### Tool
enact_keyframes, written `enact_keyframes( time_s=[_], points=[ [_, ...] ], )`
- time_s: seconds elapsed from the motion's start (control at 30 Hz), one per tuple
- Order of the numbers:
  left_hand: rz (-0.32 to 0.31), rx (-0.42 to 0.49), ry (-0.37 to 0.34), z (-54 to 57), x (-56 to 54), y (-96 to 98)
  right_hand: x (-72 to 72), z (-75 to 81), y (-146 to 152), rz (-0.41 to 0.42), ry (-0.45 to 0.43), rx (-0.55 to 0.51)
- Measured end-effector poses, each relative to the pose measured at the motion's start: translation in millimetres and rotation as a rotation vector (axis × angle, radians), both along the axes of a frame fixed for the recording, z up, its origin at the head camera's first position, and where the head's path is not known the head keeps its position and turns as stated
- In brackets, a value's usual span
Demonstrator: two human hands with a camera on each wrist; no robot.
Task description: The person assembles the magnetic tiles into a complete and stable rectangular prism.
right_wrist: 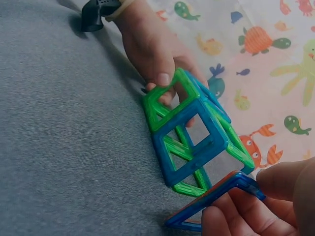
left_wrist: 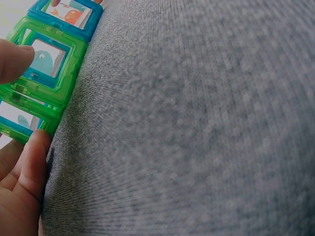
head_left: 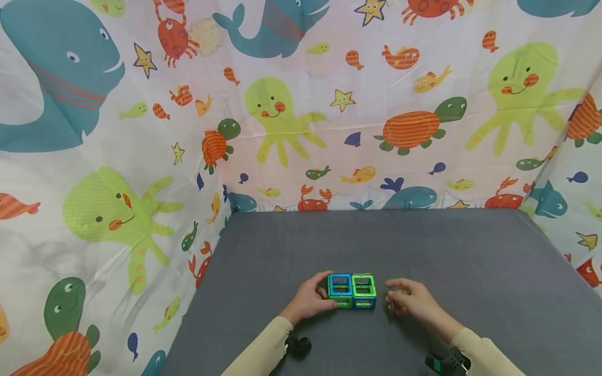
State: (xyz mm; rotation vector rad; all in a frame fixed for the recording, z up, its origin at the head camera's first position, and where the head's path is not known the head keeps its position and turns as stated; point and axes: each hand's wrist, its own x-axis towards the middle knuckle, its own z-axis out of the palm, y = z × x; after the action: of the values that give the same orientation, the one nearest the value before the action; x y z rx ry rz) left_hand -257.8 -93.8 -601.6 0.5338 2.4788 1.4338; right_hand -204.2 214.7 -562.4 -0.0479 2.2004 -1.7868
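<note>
Two joined cubes of square magnetic tiles (head_left: 352, 291), framed in blue and green, sit on the grey tabletop. My left hand (head_left: 308, 298) holds their left end, with its thumb along the near side and fingers around the back. In the left wrist view, the thumb (left_wrist: 15, 61) lies over a green tile frame. Just right of the cubes, my right hand (head_left: 414, 302) pinches a single blue magnetic tile (right_wrist: 209, 196) between thumb and fingers. That tile stands tilted close beside the cubes' right end and shows almost edge-on in the head view.
Grey cloth covers the table (head_left: 423, 245). A fabric curtain (head_left: 301, 172) printed with sea animals hangs along the back and both sides. Each wrist wears a dark strapped device, such as the left camera (head_left: 298, 345).
</note>
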Motion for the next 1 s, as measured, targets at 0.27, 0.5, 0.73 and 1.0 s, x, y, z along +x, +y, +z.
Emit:
enact_keyframes(
  time_s=[0.27, 0.5, 0.73, 1.0],
  points=[
    [0.004, -0.004, -0.003, 0.7, -0.8, 0.2, -16.8, -1.2, -2, 0.013, 0.026, -0.022],
    [-0.007, 0.005, 0.006, -1.4, -1.8, -0.7, -25.4, 2.4, -9, -0.015, 0.051, 0.017],
    [0.001, 0.001, 0.004, -2.3, -1.0, -0.5, -34.7, -0.5, -14, -0.029, 0.050, 0.027],
    [0.003, -0.007, 0.002, 1.8, 0.4, -0.6, -37.0, -2.3, -22, -0.024, 0.068, 0.054]
  ],
)
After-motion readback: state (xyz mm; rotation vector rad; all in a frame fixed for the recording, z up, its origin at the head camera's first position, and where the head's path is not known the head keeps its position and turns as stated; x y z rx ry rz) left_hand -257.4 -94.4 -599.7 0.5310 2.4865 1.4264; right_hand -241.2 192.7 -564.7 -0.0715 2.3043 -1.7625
